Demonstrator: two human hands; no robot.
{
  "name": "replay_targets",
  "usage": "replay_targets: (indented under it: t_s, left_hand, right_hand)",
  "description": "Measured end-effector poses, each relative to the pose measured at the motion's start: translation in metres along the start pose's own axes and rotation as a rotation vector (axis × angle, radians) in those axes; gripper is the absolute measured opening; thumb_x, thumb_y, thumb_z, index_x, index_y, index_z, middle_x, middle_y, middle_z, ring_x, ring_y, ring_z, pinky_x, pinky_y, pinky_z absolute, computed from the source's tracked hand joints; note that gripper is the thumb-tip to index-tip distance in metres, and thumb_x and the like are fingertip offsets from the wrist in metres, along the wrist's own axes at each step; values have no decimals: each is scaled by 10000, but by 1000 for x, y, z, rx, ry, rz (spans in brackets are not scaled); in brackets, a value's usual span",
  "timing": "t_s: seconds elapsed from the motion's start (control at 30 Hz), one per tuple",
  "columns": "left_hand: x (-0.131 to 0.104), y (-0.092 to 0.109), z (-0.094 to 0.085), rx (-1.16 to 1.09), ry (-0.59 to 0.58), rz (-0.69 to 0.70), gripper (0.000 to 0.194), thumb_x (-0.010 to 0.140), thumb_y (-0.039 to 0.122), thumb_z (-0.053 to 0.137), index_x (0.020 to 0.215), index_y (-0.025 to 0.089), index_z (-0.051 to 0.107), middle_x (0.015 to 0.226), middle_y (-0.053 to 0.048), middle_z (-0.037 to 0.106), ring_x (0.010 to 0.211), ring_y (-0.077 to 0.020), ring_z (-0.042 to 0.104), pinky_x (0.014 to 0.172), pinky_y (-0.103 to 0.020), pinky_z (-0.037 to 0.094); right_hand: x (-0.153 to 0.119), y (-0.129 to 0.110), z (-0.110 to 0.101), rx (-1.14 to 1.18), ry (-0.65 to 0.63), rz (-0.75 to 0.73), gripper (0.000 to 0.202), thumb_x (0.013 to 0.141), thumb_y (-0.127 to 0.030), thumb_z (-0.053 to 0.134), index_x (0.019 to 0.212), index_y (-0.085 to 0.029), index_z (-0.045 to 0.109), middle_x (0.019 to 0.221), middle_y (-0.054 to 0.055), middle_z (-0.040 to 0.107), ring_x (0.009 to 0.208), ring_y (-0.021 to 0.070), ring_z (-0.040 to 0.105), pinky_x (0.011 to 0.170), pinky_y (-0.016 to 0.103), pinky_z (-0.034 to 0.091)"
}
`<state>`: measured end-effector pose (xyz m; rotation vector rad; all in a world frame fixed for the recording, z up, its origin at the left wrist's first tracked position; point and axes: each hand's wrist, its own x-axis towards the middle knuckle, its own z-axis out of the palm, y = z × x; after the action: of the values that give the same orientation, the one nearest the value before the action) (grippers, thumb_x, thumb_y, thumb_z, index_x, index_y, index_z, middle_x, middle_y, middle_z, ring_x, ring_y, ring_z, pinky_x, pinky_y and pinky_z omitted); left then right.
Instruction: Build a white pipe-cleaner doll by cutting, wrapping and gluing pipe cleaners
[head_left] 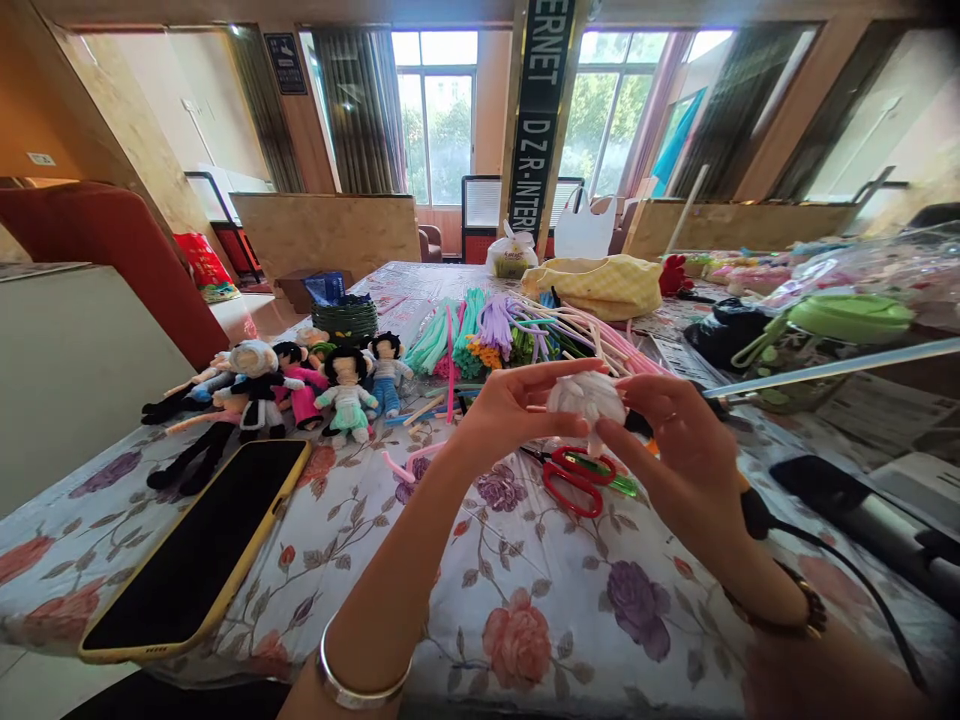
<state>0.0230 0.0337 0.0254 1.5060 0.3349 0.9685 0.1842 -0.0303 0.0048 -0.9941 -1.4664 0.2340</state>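
Note:
Between both hands, above the floral tablecloth, is a small white fuzzy bundle (583, 398), rounded on top with a short tail hanging below. My left hand (517, 402) grips it from the left, fingers over the top and thumb along the lower front. From the right, my right hand (671, 440) pinches it with thumb and fingertips. Just beneath lie red-handled scissors (574, 492) and a green tool (622, 485), partly covered by them. Behind the hands are bundles of coloured fuzzy stems (495, 325) in mint, purple, orange and pink.
Several small dolls (345, 395) stand and lie at the left, near a phone in a yellow case (199, 550). A yellow checked pouch (600, 287) is at the back. A glue stick (840, 368), a green-lidded container (847, 315) and a black cable (847, 560) occupy the right.

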Motion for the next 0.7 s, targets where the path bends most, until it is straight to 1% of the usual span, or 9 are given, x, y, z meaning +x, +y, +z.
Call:
replay_targets:
  t_s: [0.13, 0.23, 0.4, 0.53, 0.7]
  left_hand:
    - [0, 1, 1, 36, 8, 12, 529, 592, 254, 802, 1103, 281, 668, 1076, -29, 690, 919, -160, 633, 842, -283, 499]
    - [-1, 3, 3, 47, -14, -8, 539, 600, 261, 797, 1120, 277, 660, 1063, -26, 693, 942, -179, 637, 864, -305, 495]
    - [-2, 3, 6, 114, -33, -40, 572, 600, 279, 794, 1151, 265, 644, 1008, -28, 709, 898, -194, 648, 823, -323, 508]
    - [-2, 2, 6, 149, -25, -35, 585, 577, 286, 805, 1141, 263, 652, 1008, -28, 713, 886, -191, 648, 798, -302, 509]
    - [-1, 2, 7, 158, -15, -44, 596, 561, 285, 812, 1135, 261, 656, 1015, -26, 713, 873, -175, 646, 792, -282, 507]
  right_hand:
    - [0, 0, 0, 4, -7, 9, 272, 757, -290, 677, 1001, -278, 558, 981, 31, 612, 913, 202, 593, 836, 397, 491]
    - [1, 0, 0, 19, -3, 6, 278, 741, -281, 694, 980, -278, 552, 962, 20, 596, 898, 193, 586, 841, 392, 486]
    - [1, 0, 0, 21, 13, 10, 237, 732, -288, 697, 905, -273, 536, 910, 9, 568, 893, 184, 569, 845, 385, 477]
    - [2, -1, 0, 68, -6, 37, 227, 731, -259, 691, 889, -269, 528, 891, 5, 555, 862, 171, 558, 834, 369, 473]
    - [4, -1, 0, 135, -35, 34, 209, 734, -243, 691, 876, -274, 541, 870, -5, 543, 815, 152, 546, 798, 334, 480]
